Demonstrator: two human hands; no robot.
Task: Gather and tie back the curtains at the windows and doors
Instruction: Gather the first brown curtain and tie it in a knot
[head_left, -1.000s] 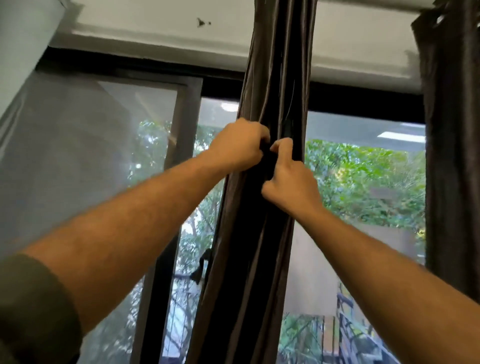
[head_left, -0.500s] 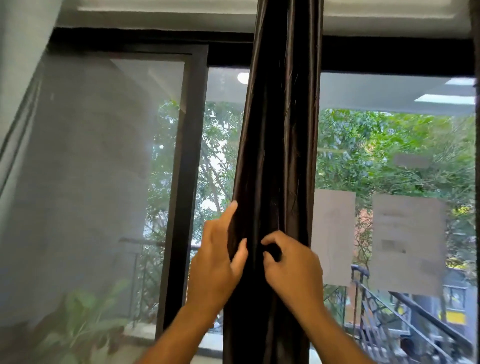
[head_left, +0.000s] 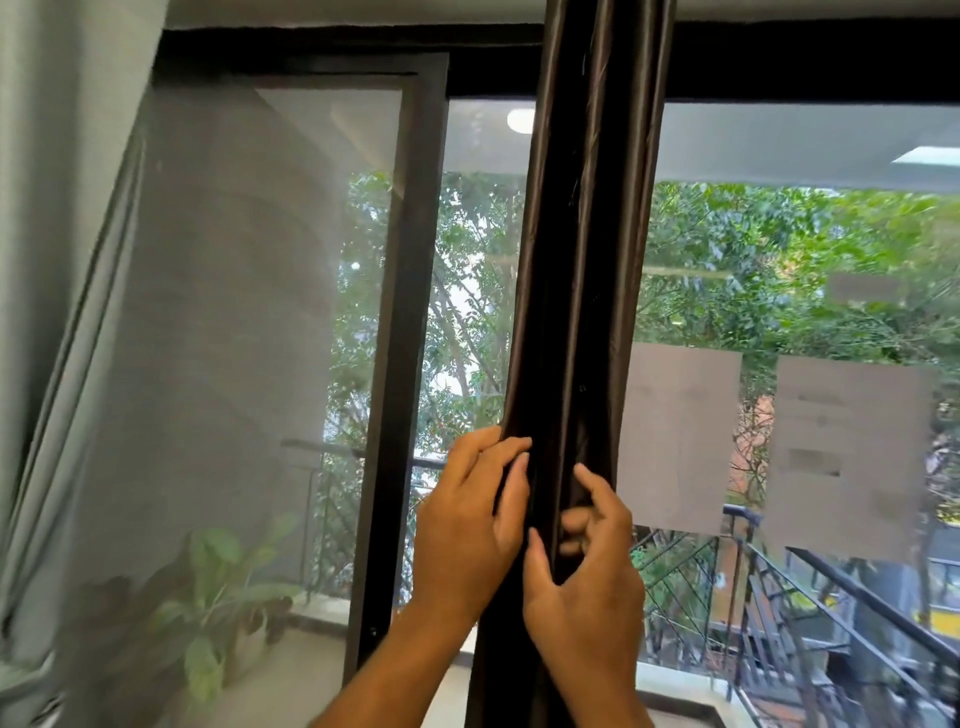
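A dark brown satin curtain (head_left: 582, 270) hangs gathered into a narrow column in front of the window, running from the top edge to the bottom of the view. My left hand (head_left: 467, 530) presses against its left side, fingers curled onto the folds. My right hand (head_left: 587, 566) grips the bundle from the right, thumb in front and fingers wrapped into the fabric. Both hands meet at the same height. No tie-back is visible.
A black window frame post (head_left: 400, 364) stands left of the curtain. A sheer grey mesh curtain (head_left: 171, 364) hangs at the far left, with a potted plant (head_left: 218, 597) behind it. Two frosted paper sheets (head_left: 680, 436) are on the glass at right; railings lie outside.
My hands have dropped from high on the curtain to a lower spot, and my view tilted down. The right hand's fingers have closed further round the bundle.
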